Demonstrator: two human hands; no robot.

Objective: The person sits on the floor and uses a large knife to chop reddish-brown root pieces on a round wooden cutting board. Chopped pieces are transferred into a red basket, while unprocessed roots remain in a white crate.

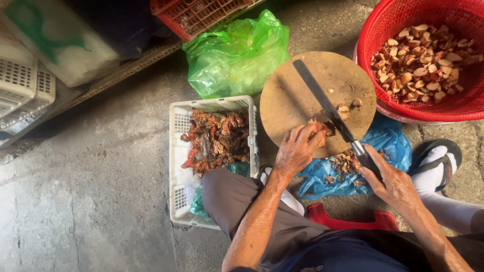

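Note:
My left hand pinches a small reddish-brown husked fruit against the near edge of a round wooden chopping board. My right hand grips the handle of a long cleaver, whose blade lies across the board with its edge beside the fruit. Two cut pieces lie on the board to the right of the blade.
A white plastic crate of reddish husks stands left of the board. A red basket of cut pale pieces sits at the upper right. A blue bag with scraps lies under the board, a green bag behind it. My sandalled foot is at right.

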